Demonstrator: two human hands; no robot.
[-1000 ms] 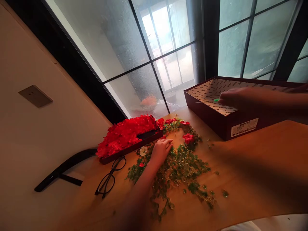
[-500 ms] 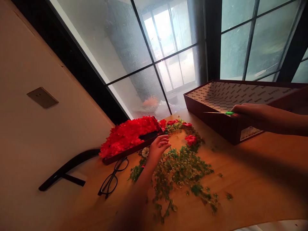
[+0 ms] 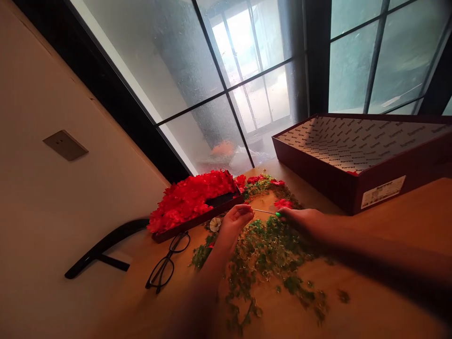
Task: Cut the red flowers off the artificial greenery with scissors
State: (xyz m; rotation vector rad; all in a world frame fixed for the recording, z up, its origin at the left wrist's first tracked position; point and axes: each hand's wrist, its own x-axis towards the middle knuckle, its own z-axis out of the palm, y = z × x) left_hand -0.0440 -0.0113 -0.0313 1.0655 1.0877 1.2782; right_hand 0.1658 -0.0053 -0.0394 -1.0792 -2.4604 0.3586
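My right hand (image 3: pixel 300 220) grips a thin pointed tool like an awl by its green handle (image 3: pixel 278 214). The tool's slim shaft (image 3: pixel 263 211) points left, its tip at the fingertips of my left hand (image 3: pixel 237 220). The left fingers are pinched together, and whatever they hold is too small to make out. Below both hands lies a heap of small green artificial leaf sprigs (image 3: pixel 264 245) on the wooden table (image 3: pixel 275 306). Just beyond my right hand rests a red artificial flower (image 3: pixel 283 203). A white flower (image 3: pixel 215 224) lies beside my left hand.
A shallow dark-red tray (image 3: pixel 183 230) at the left is heaped with red flower petals (image 3: pixel 190 193). Black-framed glasses (image 3: pixel 165 263) lie before it. A large dark-red box (image 3: pixel 318 176), printed inside, stands at the right by the window (image 3: pixel 183 103), with something red inside.
My right hand has come left and down from in front of the large box, bringing the green-handled tool to my left hand. My left hand has hardly moved.
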